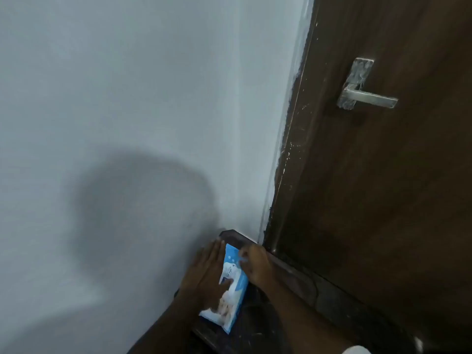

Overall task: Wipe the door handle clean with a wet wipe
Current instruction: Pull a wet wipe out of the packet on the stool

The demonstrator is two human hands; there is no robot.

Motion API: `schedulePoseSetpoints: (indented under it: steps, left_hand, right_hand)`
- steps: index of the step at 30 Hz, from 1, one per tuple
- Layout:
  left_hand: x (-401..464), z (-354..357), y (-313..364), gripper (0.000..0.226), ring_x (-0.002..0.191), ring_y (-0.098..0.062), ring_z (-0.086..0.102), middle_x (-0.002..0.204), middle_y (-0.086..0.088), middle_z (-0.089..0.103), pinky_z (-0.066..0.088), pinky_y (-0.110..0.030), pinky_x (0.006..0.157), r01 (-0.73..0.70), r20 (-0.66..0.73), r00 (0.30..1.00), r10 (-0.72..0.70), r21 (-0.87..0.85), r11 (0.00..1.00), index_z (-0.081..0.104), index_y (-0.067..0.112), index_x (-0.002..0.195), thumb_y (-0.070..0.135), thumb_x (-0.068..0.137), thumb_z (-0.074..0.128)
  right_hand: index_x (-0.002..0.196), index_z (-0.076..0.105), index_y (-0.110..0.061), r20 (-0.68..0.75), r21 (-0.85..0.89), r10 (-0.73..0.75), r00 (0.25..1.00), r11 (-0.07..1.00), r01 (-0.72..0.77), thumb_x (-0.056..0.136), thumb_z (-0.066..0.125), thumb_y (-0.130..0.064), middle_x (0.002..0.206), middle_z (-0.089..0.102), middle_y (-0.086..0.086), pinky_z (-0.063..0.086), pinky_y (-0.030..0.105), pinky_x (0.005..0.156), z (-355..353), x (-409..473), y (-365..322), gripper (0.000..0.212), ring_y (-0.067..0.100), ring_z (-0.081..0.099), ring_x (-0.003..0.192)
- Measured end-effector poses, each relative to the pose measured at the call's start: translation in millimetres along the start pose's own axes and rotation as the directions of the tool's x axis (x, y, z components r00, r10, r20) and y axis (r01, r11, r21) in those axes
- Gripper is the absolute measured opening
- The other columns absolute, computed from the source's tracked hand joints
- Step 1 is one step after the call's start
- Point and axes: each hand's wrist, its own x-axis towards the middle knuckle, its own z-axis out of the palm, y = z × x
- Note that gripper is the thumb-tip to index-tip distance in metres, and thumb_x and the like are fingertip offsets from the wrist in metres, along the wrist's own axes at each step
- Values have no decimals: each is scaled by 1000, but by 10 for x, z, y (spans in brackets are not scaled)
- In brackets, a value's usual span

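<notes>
A blue and white wet wipe pack lies on a dark ledge low in the head view. My left hand rests flat along the pack's left side, thumb on its top face. My right hand pinches at the pack's far end, fingers curled on it. The silver lever door handle sits on its smudged backplate on the dark brown door, far above and to the right of both hands.
A pale grey wall fills the left side, with my head's shadow on it. The door frame edge is flecked with white paint. A white object peeks in at the bottom right.
</notes>
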Motion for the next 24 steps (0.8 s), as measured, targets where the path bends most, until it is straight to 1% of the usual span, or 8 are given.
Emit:
schedulePoseSetpoints:
  steps: [2,3,5,8,13,17,20,24]
  left_hand:
    - [-74,66,19,99,157,-25,-17,167,-8,-25,-32,-28,108,20,68,998,-17,-48,999,-20,11,157,70,95,30]
    - [-117,108,31,102,157,-25,-17,167,-9,-25,-31,-28,110,27,84,996,-23,-45,999,-20,11,157,71,94,32]
    - [-183,181,61,106,156,-26,-18,167,-10,-25,-21,-32,121,40,126,991,-37,-26,999,-21,10,157,73,92,35]
    - [-179,156,80,108,156,-26,-19,167,-9,-26,-10,-40,127,54,194,980,-47,-33,998,-21,11,157,72,92,40]
    - [-120,130,139,106,156,-25,-19,167,-10,-25,-7,-41,128,38,201,979,-25,-60,997,-21,11,157,66,94,46]
    - [-101,148,183,108,156,-27,-19,167,-10,-25,-4,-43,128,50,241,970,-31,-74,996,-21,10,157,62,95,50]
    - [-99,193,199,110,156,-29,-18,167,-13,-23,-6,-43,129,63,238,970,-48,-57,996,-19,7,157,61,94,53]
    - [-129,318,172,107,157,-30,-15,169,-14,-18,-5,-43,129,93,240,968,-76,-62,994,-16,6,158,59,95,52]
  right_hand:
    - [123,66,-14,32,-38,51,998,998,-50,97,62,-24,126,66,9,48,33,101,73,40,-11,29,27,61,119]
    - [120,68,-16,35,-76,49,998,996,-46,97,61,-26,123,68,8,51,36,99,118,47,-18,27,26,64,115]
    - [115,69,-20,30,-179,19,999,984,-14,98,57,-32,116,71,3,55,39,95,179,33,-44,24,21,68,108]
    - [118,66,-23,0,-291,-43,999,956,42,100,54,-37,119,69,1,53,37,97,260,54,-96,27,19,66,110]
    - [120,65,-21,-38,-274,16,999,961,-26,100,58,-37,119,69,1,53,33,97,358,159,-100,27,19,66,111]
    - [125,59,-15,-44,-346,33,998,937,-46,105,49,-32,124,65,7,51,35,100,417,162,-50,29,22,63,115]
    - [127,58,-14,-67,-309,20,998,950,-40,106,48,-30,127,64,9,49,35,102,428,159,-28,29,23,61,118]
    - [125,59,-16,-104,-227,25,994,973,-48,105,48,-35,126,65,6,50,32,100,397,116,-16,30,20,62,116]
